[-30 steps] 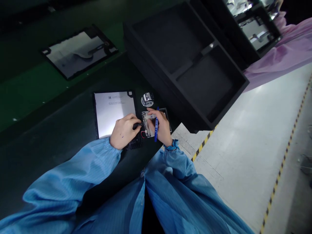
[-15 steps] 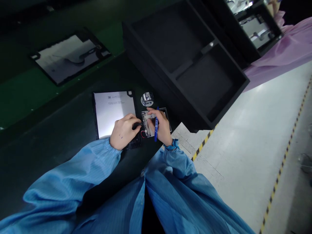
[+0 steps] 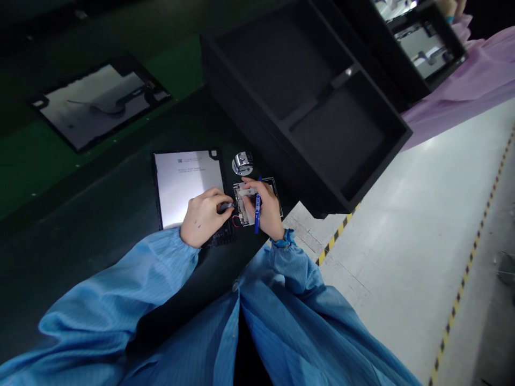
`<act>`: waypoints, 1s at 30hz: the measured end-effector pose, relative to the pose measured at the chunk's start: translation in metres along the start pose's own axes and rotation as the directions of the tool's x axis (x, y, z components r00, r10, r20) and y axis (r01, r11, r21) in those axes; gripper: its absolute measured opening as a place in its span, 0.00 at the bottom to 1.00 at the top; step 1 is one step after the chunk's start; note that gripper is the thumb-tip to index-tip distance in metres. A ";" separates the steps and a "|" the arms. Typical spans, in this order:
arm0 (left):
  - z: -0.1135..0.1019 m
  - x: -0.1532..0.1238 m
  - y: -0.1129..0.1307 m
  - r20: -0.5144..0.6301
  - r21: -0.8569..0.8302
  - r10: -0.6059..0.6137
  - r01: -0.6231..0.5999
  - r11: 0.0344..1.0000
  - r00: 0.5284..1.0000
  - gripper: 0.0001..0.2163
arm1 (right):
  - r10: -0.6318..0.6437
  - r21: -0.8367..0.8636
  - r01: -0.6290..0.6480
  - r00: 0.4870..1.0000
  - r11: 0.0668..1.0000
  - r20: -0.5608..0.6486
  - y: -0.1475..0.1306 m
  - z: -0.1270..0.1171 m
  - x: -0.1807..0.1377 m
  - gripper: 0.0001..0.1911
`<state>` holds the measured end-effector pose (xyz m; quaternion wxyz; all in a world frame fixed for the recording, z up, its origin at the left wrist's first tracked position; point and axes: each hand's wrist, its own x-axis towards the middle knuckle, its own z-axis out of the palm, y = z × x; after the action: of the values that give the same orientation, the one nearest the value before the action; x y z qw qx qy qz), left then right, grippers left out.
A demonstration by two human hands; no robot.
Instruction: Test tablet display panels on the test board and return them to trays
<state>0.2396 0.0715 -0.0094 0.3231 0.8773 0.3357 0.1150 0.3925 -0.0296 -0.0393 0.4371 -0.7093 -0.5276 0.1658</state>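
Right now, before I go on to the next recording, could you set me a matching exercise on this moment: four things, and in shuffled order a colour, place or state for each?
Things
1. Circuit board
2. Rounded piece just beyond the board
3. Pen
4. Large box

Descriptions
A. Blue, in the right hand
B. Black, with two open compartments
C. Shiny silver
D. Partly covered by the right hand, a red wire at its edge

Right pairs: 1-D, 2-C, 3-A, 4-B
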 end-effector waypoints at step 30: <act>0.009 0.002 0.000 -0.022 0.064 0.033 -0.032 0.997 0.999 0.09 | -0.006 0.003 0.006 1.000 1.000 0.005 0.001 -0.003 0.002 0.12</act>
<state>0.2452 0.0688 -0.0158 0.2893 0.8911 0.3286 0.1199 0.3959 -0.0294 -0.0385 0.4373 -0.7067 -0.5307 0.1668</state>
